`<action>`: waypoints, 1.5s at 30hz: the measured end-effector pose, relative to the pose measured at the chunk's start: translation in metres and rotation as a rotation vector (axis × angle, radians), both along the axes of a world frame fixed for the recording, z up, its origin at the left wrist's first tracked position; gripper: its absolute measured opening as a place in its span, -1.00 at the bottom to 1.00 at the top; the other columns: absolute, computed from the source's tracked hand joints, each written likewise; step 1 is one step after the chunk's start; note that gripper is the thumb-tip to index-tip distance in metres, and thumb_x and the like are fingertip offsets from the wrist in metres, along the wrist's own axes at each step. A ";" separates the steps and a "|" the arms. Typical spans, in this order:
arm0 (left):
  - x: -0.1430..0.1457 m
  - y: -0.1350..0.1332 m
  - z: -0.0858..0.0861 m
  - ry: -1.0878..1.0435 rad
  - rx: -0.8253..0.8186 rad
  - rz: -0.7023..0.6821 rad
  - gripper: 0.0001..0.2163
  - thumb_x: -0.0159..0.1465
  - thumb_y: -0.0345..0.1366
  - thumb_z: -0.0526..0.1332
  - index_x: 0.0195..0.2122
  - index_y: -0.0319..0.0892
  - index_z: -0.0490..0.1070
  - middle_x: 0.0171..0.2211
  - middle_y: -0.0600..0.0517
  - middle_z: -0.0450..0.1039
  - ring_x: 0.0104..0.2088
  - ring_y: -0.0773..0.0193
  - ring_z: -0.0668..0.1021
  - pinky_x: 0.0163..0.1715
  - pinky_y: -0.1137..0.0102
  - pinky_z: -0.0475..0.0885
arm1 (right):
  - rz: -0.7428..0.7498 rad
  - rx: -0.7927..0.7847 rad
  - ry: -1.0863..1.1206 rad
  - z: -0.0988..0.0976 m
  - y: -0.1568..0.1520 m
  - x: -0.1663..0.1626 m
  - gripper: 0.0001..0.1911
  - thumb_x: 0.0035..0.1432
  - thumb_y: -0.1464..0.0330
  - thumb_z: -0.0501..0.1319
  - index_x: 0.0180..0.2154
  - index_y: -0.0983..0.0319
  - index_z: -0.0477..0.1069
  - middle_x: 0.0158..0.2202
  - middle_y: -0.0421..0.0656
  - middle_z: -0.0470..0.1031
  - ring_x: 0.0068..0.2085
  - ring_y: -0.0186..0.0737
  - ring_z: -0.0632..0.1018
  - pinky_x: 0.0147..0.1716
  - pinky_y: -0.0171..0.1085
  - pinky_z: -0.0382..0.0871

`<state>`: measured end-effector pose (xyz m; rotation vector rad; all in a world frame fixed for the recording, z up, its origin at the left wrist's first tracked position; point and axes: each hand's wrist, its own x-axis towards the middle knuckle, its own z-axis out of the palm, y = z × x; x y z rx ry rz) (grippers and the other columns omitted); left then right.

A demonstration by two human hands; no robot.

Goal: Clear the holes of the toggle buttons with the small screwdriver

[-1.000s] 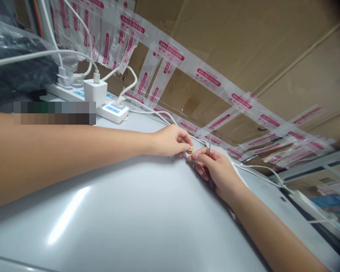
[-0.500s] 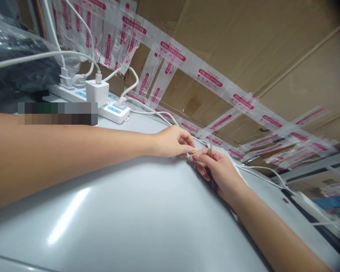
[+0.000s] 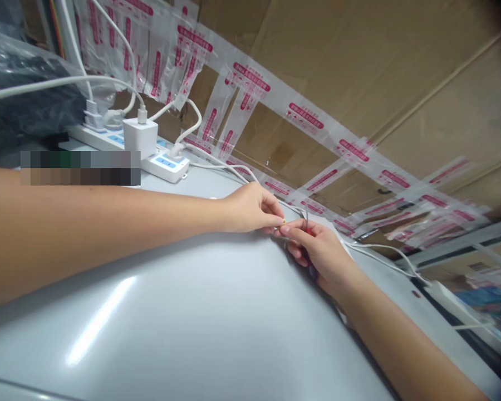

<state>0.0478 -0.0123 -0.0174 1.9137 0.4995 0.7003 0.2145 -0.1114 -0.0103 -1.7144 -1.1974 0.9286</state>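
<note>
Grey, glossy tabletop point(image 3: 192, 312) fills the lower view, with a streak of glare at 8 o'clock. Both bare forearms reach across it, and the hands meet near the far edge, a little toward 1 o'clock from centre.

Left hand point(image 3: 253, 209): fingers drawn together, thumb and forefinger pinched on a small yellow piece point(image 3: 283, 222).

Right hand point(image 3: 319, 250): comes in from 5 o'clock, fingers curled shut around a thin metal tool point(image 3: 305, 213). The shaft stands nearly upright above the knuckles (a speck of red shows at its foot, too small to identify). The right thumb and forefinger tips touch the yellow piece from its 3 o'clock side, so the piece sits between the two sets of fingertips, low over the table. Whether it rests on the surface, I cannot tell.

At 10 o'clock from the hands, a white power strip point(image 3: 167, 164) lies on the table with a white charger block point(image 3: 140, 136) plugged in and more plugs beside it. White cables point(image 3: 37, 84) loop up from the plugs toward 9 o'clock; thinner ones run past the left hand toward 3 o'clock.

Behind, from 11 to 3 o'clock, stands a cardboard wall point(image 3: 359, 67) crossed by clear tape strips point(image 3: 304, 114) with pink print. A black plastic bag point(image 3: 20, 106) lies at 9 o'clock, beyond the strip.
</note>
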 end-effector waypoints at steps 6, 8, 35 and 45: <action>0.001 -0.002 0.001 -0.032 -0.022 0.004 -0.91 0.14 -0.38 0.31 -0.34 -0.24 0.59 -0.50 0.06 0.58 -0.47 0.40 0.55 -0.48 0.52 0.38 | -0.026 -0.001 0.016 0.000 -0.001 0.000 -0.67 -0.05 0.13 0.41 -0.39 0.24 0.45 -0.69 -0.32 0.26 -0.64 -0.45 0.17 -0.68 -0.40 -0.05; 0.001 -0.002 0.002 -0.044 -0.021 0.008 -0.91 0.14 -0.36 0.31 -0.35 -0.24 0.59 -0.49 0.04 0.59 -0.46 0.38 0.56 -0.45 0.51 0.40 | -0.023 0.004 0.038 0.000 -0.001 0.000 -0.66 -0.06 0.12 0.42 -0.39 0.24 0.47 -0.68 -0.32 0.25 -0.63 -0.44 0.17 -0.68 -0.40 -0.05; 0.002 -0.004 -0.001 -0.019 0.156 0.059 -0.85 0.13 -0.27 0.30 -0.33 -0.19 0.61 -0.41 0.06 0.61 -0.37 0.31 0.57 -0.43 0.47 0.36 | 0.024 -0.026 0.163 -0.001 -0.001 0.008 -0.61 -0.03 0.09 0.43 -0.28 0.25 0.50 -0.69 -0.34 0.20 -0.66 -0.45 0.11 -0.68 -0.39 -0.14; 0.002 -0.011 -0.005 0.025 0.549 0.046 -0.85 0.18 -0.38 0.20 -0.30 -0.20 0.58 -0.44 0.04 0.56 -0.42 0.31 0.51 -0.40 0.43 0.32 | 0.040 -0.058 0.120 0.000 -0.004 0.005 -0.63 0.04 0.05 0.37 -0.32 0.20 0.42 -0.69 -0.33 0.25 -0.68 -0.46 0.15 -0.72 -0.42 -0.13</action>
